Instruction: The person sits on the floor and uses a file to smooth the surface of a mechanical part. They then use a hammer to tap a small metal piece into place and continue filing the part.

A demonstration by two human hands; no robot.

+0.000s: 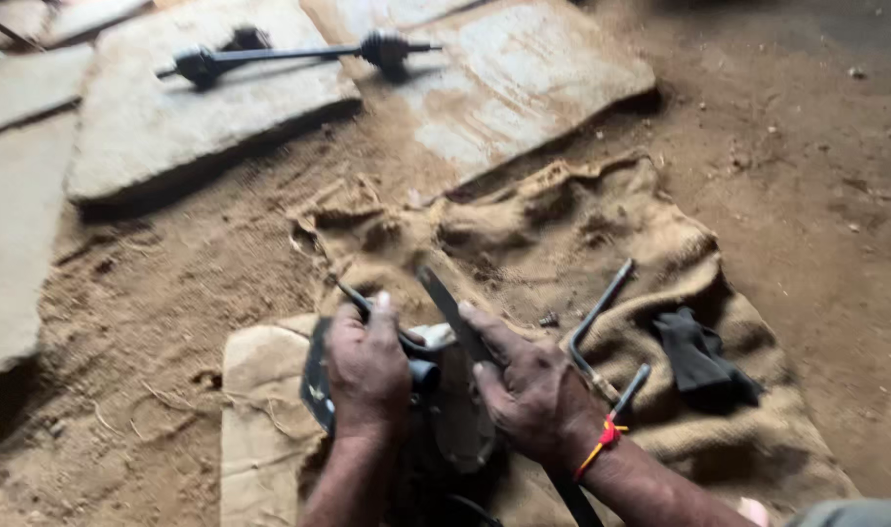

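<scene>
Head view: metal part [455, 410] sits low centre on cardboard [255, 410], burlap [563, 234] behind it. I read this as mid-prying or scraping; next move likely needs steady pressure along the flat bar [455, 312]. My left hand [367, 371] is closed over the part's top, fingers curled. My right hand [533, 390] grips the bar, fingers wrapped narrow. Bent rod [597, 322] and black glove [699, 356] lie right; axle shaft [289, 56] far back.

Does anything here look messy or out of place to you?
Yes. The burlap sack lies rumpled on the sandy ground rather than flat. A drive shaft sits off alone on the stone slabs. A bent metal rod and a dark rag are strewn beside the right hand.
</scene>
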